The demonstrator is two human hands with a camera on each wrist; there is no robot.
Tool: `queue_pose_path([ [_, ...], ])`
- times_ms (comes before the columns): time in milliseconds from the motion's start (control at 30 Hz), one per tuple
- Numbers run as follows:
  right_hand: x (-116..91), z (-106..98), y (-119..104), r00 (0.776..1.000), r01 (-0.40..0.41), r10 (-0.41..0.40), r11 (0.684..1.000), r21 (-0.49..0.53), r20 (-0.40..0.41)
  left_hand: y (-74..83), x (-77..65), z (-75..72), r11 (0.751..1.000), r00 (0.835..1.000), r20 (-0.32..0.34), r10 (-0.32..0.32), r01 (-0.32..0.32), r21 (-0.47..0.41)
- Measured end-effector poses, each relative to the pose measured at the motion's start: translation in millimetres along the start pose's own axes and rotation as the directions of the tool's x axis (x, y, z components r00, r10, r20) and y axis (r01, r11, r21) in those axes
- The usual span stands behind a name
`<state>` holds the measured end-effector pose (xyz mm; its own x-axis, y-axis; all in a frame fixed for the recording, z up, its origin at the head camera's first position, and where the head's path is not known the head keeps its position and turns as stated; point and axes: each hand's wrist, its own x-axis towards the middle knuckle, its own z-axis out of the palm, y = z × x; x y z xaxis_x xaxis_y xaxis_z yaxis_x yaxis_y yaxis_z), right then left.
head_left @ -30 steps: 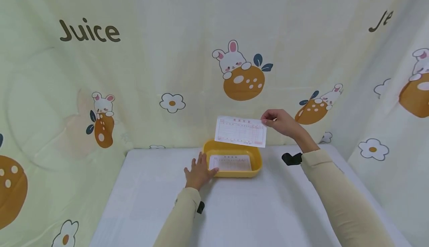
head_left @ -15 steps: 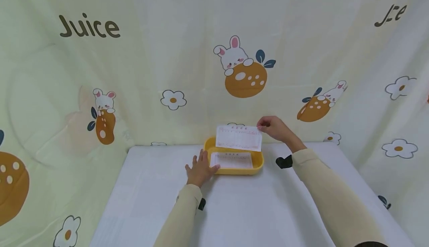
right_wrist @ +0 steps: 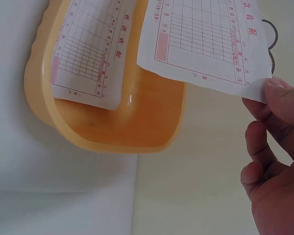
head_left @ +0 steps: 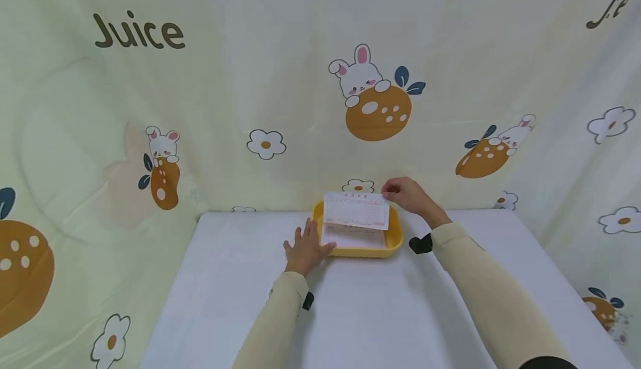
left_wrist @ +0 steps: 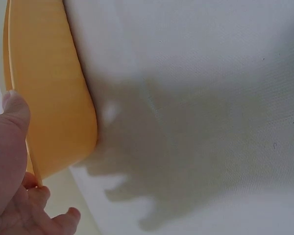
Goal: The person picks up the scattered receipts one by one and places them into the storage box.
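Note:
My right hand (head_left: 407, 195) pinches a printed receipt slip (head_left: 356, 211) by its upper right corner, between thumb and fingers. The slip tilts above a yellow plastic tray (head_left: 395, 241). Inside the tray lies a similar slip (right_wrist: 90, 54), partly covered by the held one in the head view. My left hand (head_left: 306, 251) rests at the tray's front left corner with its fingers spread. Its thumb (left_wrist: 15, 110) touches the rim in the left wrist view, while other fingertips are by the tray's end.
The tray stands on a white-covered table (head_left: 370, 308), near its back edge. Behind it hangs a pale curtain (head_left: 300, 79) printed with rabbits, fruit and flowers. Each wrist carries a black strap piece (head_left: 422, 244).
My right hand has lowered the slip toward the tray and a little to the left, so it now overlaps the lying slip. The left hand has stayed at the tray's corner.

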<state>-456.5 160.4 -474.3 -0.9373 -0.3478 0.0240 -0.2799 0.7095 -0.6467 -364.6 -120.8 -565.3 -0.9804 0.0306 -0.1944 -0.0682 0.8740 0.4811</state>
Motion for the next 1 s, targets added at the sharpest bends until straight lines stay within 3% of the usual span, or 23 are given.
queue_pose_path([
  [367,2,14,8,1.0,-0.01,0.01,1.0,0.015,0.026,3.2,-2.6,-0.9,1.0,1.0,-0.007,-0.008,0.008,-0.001],
  [667,-6,31,23,0.996,-0.077,0.075,0.996,0.042,0.051,5.0,-3.4,-1.5,1.0,1.0,-0.002,-0.008,0.008,-0.016],
  [1000,-12,35,26,0.998,-0.054,0.053,0.997,0.057,0.027,4.6,-3.4,-3.4,1.0,1.0,0.009,-0.018,0.018,-0.022],
])
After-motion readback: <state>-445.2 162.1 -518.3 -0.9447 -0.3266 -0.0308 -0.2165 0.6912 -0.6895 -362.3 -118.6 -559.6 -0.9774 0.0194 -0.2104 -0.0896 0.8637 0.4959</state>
